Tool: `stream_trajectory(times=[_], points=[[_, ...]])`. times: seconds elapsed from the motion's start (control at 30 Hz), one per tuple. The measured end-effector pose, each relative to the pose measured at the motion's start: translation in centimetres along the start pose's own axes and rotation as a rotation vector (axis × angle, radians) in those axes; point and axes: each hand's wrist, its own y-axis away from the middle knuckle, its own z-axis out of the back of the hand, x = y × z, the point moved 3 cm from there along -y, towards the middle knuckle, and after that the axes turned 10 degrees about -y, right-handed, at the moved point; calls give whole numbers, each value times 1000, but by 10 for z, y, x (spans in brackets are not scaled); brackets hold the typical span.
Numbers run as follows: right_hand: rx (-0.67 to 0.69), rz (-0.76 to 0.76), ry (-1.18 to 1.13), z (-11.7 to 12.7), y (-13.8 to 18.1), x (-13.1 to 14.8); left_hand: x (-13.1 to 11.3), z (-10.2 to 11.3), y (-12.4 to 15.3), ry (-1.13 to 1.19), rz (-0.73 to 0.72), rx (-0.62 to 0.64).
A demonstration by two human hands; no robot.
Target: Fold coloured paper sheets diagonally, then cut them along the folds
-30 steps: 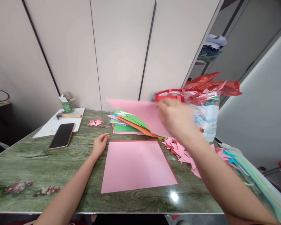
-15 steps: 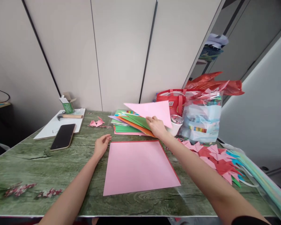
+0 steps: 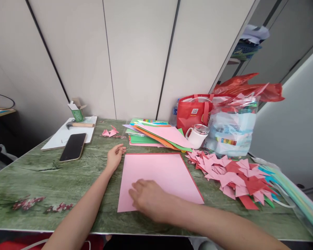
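A square pink sheet of paper [image 3: 156, 170] lies flat on the table, with red paper showing along its far and right edges. My right hand [image 3: 148, 199] is over its near left part, slightly blurred, with fingers bent and apart and nothing seen in them. Whether the fingertips touch the sheet I cannot tell. Beside the sheet's far left corner my left hand [image 3: 115, 156] rests on the table, fingers loosely curled and holding nothing. A stack of coloured paper [image 3: 146, 139] lies behind the sheet, topped by a folded pink piece [image 3: 172, 133].
Folded pink and red paper pieces [image 3: 232, 173] are heaped at right. Behind them stand a white mug [image 3: 197, 137], a red bag [image 3: 189, 116] and a clear plastic bag [image 3: 232, 132]. At left are a phone [image 3: 73, 147], a hammer [image 3: 80, 124] and a small green box [image 3: 77, 114].
My right hand has let go of the pink piece, which now lies on the stack, and has come back over the pink sheet. My left hand stays by the sheet.
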Motion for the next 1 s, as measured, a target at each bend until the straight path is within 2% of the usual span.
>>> stream_trajectory(times=[0.07,0.17,0.37,0.53,0.67,0.77,0.9,1.0], points=[[8,92,51,-6,5,26,0,-1,0,5,13,0],[2,123,119,-19,9,41,-1,-1,0,14,29,-4],[-73,113,166,-44,13,44,-5,-1,1,45,70,-25],[-33,59,77,-35,16,41,-5,-1,1,83,151,-92],[-24,-75,-58,-24,16,28,-11,1,-13,108,242,-167],[-161,-182,-277,-14,16,11,-28,8,-37,104,248,-206],[-466,-387,-651,-4,18,-29,-65,15,-70,51,101,-257],[-576,-469,-739,-3,21,-64,-90,13,-73,-34,-106,-268]])
